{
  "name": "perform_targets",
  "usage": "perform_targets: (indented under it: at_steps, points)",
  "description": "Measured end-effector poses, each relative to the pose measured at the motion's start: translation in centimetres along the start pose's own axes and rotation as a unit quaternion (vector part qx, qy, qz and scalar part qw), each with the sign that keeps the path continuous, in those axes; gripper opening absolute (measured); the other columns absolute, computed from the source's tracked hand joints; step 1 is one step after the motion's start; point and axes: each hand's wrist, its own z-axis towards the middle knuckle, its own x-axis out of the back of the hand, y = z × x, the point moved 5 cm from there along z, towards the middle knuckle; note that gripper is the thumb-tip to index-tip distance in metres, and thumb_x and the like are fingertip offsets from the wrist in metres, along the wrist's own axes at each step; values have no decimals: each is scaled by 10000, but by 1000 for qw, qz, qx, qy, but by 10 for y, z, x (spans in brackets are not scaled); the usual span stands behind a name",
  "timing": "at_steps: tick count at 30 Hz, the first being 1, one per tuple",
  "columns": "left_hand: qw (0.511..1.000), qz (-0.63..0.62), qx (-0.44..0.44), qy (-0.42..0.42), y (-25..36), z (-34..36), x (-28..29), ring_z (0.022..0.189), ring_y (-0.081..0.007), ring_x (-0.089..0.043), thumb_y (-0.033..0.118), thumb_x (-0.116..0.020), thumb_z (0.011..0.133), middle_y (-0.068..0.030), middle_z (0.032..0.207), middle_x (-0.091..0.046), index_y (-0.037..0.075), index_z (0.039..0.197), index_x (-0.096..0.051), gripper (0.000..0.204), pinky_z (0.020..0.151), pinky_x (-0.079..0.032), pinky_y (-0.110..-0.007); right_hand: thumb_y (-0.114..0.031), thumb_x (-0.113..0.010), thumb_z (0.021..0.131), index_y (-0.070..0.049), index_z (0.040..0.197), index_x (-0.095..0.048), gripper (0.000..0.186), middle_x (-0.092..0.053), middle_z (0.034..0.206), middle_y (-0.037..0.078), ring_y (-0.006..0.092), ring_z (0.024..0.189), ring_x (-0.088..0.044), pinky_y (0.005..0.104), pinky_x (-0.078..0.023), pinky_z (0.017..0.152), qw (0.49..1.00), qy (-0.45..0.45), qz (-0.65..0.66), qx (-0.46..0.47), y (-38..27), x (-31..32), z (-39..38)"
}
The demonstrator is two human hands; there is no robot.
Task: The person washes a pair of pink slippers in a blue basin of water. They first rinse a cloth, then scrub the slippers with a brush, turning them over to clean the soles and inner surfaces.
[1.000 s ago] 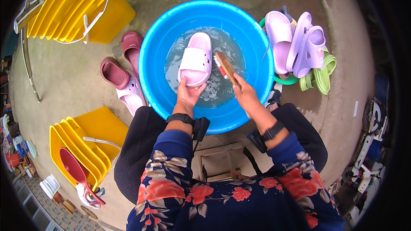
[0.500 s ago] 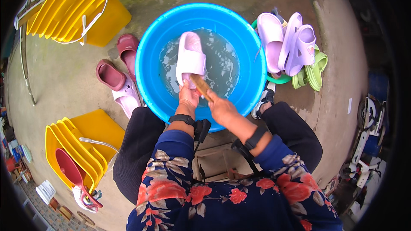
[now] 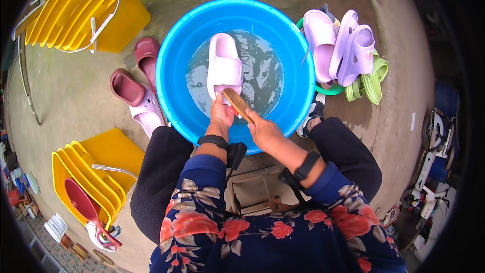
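A pale pink slide sandal (image 3: 225, 68) is held over the blue basin (image 3: 172, 65), its toe end pointing away from me. My left hand (image 3: 222, 110) is closed round the heel end. In my right hand (image 3: 265, 130) is a wooden-backed brush (image 3: 236, 104), gripped by its near end. The brush's far end lies against the heel part of the sandal, close to my left fingers. Its bristles are mostly hidden beneath the wood. Cloudy, sudsy water (image 3: 262, 78) covers the basin's bottom.
Lilac slides and clogs (image 3: 337, 45) are heaped on a green basin (image 3: 331, 90) at right, beside green sandals (image 3: 374, 82). Maroon clogs (image 3: 127, 88) and a pink clog (image 3: 148, 113) stand left. Stacked yellow buckets (image 3: 108, 17) are far left; more yellow buckets (image 3: 113, 154) hold a red dipper (image 3: 81, 199).
The brush has shifted slightly, its wooden back now showing more fully at the sandal's heel. My left hand keeps its hold. The whole view has moved a little.
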Motion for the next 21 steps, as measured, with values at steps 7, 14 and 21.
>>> perform_targets:
  at_steps: [7, 14, 21]
  points:
    - [1000, -19, 4, -24, -3, 6, 2, 1038, -324, -462, 344, -344, 890, -158, 1166, -443, 48, 1172, -348, 408, 872, -392, -471, -215, -414, 842, -175, 1259, -323, 428, -590, 794, 179, 327, 759, -576, 414, -452, 683, 993, -51, -92, 47, -4, 3, -7]
    - [997, -28, -33, -58, 3, 9, 1, 954, -284, -496, 295, -412, 881, -110, 1098, -471, 128, 1148, -357, 320, 770, -441, -436, -208, -421, 837, -174, 1258, -328, 433, -587, 790, 172, 324, 752, -574, 406, -456, 667, 991, 48, -115, 42, -3, 14, -14]
    - [995, -2, -41, -95, 7, 1, -7, 1036, -320, -467, 299, -368, 891, -144, 1164, -448, 68, 1183, -330, 374, 849, -413, -462, -214, -441, 830, -229, 1256, -331, 440, -581, 789, 176, 307, 722, -576, 398, -460, 633, 975, 138, -162, 64, 3, 19, -15]
